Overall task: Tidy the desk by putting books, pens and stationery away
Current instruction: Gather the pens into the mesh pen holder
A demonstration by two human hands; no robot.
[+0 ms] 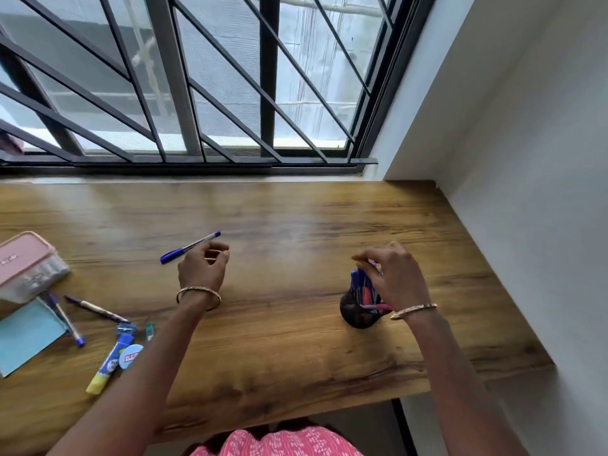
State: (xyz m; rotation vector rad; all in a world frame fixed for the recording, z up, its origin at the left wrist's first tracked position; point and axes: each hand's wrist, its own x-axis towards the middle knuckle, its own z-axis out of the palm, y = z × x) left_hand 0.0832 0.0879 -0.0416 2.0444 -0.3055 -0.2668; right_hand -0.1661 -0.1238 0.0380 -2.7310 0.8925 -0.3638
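A black mesh pen holder (353,312) stands on the right part of the wooden desk (279,324), with several blue and red pens in it. My right hand (394,281) hovers over the holder, and its fingertips pinch the top of a blue pen (360,278) that stands inside. Another blue pen (184,250) lies on the desk at centre left. My left hand (202,268) rests beside that pen with loosely curled fingers and holds nothing.
At the left edge lie a pink pencil case (26,258), a light blue notebook (26,340), two pens (67,322), a glue stick (108,365), a round white tin (131,355) and a blue sharpener (126,329). A barred window runs behind; a white wall bounds the right.
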